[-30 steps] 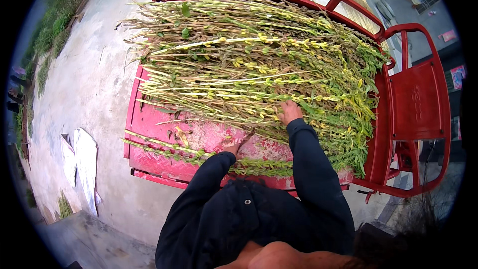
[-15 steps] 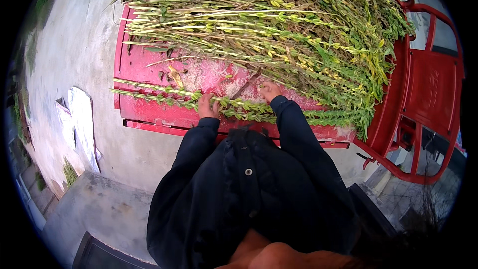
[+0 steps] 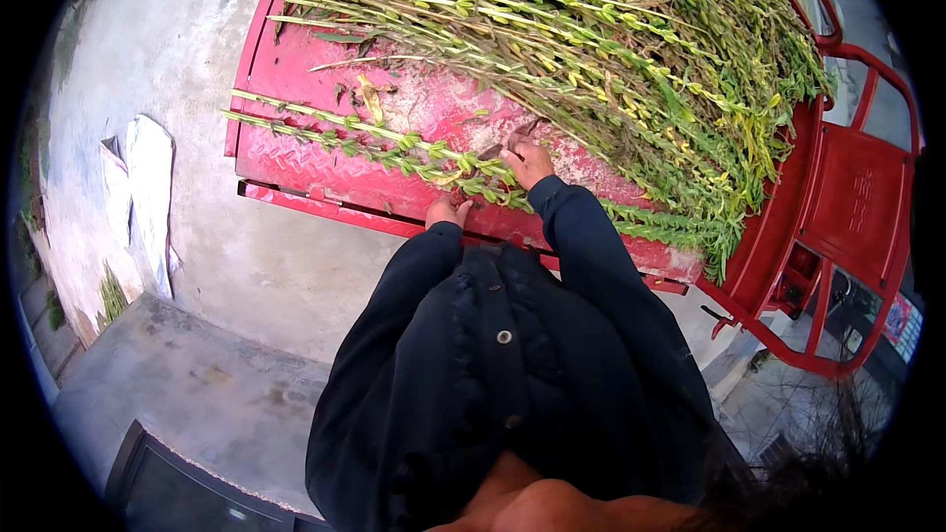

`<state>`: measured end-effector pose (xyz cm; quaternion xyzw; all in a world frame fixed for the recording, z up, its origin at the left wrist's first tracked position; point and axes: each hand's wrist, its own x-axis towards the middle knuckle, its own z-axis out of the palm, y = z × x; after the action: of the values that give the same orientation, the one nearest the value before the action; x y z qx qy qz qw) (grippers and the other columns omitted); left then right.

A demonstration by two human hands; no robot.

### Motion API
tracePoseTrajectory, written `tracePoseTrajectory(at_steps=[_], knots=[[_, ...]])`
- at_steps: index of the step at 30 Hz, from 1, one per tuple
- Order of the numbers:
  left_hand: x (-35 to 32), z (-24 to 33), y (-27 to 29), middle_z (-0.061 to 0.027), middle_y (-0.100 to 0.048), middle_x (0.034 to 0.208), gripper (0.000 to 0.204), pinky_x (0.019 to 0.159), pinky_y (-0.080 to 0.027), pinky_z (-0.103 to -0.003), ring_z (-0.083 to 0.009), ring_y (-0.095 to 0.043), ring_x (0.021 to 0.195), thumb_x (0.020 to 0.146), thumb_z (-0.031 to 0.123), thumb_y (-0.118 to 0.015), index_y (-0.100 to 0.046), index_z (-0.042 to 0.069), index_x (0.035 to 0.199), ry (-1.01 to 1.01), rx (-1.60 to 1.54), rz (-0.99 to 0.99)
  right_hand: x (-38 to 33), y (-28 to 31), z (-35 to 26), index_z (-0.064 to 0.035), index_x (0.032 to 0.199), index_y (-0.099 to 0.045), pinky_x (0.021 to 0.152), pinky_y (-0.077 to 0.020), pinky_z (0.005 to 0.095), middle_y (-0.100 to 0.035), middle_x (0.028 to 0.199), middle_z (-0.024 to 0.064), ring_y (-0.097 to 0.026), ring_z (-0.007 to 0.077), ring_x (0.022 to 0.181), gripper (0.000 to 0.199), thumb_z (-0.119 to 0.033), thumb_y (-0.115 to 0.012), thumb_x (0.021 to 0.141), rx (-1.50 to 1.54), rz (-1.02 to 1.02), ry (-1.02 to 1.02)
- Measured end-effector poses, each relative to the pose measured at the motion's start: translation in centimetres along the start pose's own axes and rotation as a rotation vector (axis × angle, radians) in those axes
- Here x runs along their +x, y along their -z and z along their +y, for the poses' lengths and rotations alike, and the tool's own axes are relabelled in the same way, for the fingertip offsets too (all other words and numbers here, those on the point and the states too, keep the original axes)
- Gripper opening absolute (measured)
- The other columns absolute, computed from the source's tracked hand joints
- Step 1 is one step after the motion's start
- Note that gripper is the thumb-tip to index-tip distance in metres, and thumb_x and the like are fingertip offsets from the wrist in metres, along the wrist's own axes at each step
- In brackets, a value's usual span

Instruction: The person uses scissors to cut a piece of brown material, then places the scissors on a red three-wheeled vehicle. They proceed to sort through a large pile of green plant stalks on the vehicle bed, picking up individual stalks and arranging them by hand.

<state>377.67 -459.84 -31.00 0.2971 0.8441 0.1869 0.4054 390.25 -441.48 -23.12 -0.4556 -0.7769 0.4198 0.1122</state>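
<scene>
A red metal cart bed (image 3: pixel 296 163) carries a big heap of long green stalks with yellowish pods (image 3: pixel 631 49). A few separate stalks (image 3: pixel 355 133) lie across the bed's near edge. My left hand (image 3: pixel 448 209) rests at that edge, fingers curled on the stalks there. My right hand (image 3: pixel 527 163) is slightly further in, closed around a stalk beside the big heap. Both arms wear dark blue sleeves.
The cart's red frame and rails (image 3: pixel 847 197) stand to the right. Grey concrete ground (image 3: pixel 148 59) spreads to the left, with a white sack (image 3: pixel 148 197) lying on it. A raised concrete step (image 3: pixel 197 394) sits at lower left.
My left hand came up to the bed's edge. My right hand drew back from the heap toward the near stalks. The view moved closer to the cart.
</scene>
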Motion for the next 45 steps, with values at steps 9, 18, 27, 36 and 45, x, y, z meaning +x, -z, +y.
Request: tracePoseTrajectory(at_steps=[9, 18, 27, 36, 45], knots=[[0.5, 0.8, -1.5, -0.0151, -0.06, 0.065, 0.017, 0.062, -0.046, -0.037, -0.0296, -0.06, 0.065, 0.068, 0.016, -0.069, -0.059, 0.003, 0.07, -0.067, -0.034, -0.023, -2.1, -0.3, -0.7, -0.0007, 0.08, -0.059, 0.049, -0.0413, 0.031, -0.056, 0.064, 0.0093, -0.052, 0.0212, 0.052, 0.014, -0.014, -0.059, 0.079, 0.091, -0.033, 0.026], [-4.4, -2.4, 2.7, -0.0161, -0.06, 0.07, 0.019, 0.065, -0.047, -0.039, -0.0329, -0.059, 0.071, 0.068, 0.02, -0.068, -0.06, 0.004, 0.073, 0.024, 0.091, -0.318, 5.6, -1.3, -0.9, -0.0007, 0.093, -0.058, 0.044, -0.0408, 0.0297, -0.058, 0.067, 0.0063, -0.049, 0.0123, 0.049, 0.014, -0.011, -0.054, 0.084, 0.642, -0.018, -0.567], [-7.3, -2.2, 1.5, -0.0169, -0.06, 0.076, 0.019, 0.068, -0.046, -0.042, -0.0339, -0.058, 0.078, 0.066, 0.017, -0.068, -0.06, 0.006, 0.079, -0.018, 0.362, -0.489, 8.1, -5.5, 2.4, -0.0048, 0.128, -0.029, 0.04, -0.0441, 0.0265, -0.059, 0.091, 0.0107, -0.061, 0.0185, 0.06, 0.045, -0.008, -0.047, 0.086, 0.726, -0.064, -0.814], [-7.8, -5.8, -0.4, -0.0167, -0.06, 0.08, 0.027, 0.072, -0.046, -0.041, -0.0327, -0.059, 0.081, 0.067, 0.019, -0.069, -0.059, 0.006, 0.088, -0.015, 0.312, -0.487, 1.5, -1.4, 7.1, -0.0036, 0.121, -0.042, 0.055, -0.0487, 0.0327, -0.059, 0.1, 0.0161, -0.063, 0.0219, 0.068, 0.049, -0.007, -0.057, 0.075, 0.098, 0.191, -0.202], [-7.0, -5.8, 1.1, -0.0181, -0.054, 0.105, 0.051, 0.083, -0.045, -0.038, -0.0327, -0.054, 0.097, 0.066, 0.03, -0.073, -0.053, 0.005, 0.105, 0.172, 0.674, -0.304, 1.4, 11.4, 7.3, -0.0135, 0.107, -0.052, 0.084, -0.0329, 0.0447, -0.049, 0.106, 0.0074, -0.043, 0.0269, 0.105, 0.04, -0.014, -0.066, 0.07, -0.797, 0.48, -0.134]])
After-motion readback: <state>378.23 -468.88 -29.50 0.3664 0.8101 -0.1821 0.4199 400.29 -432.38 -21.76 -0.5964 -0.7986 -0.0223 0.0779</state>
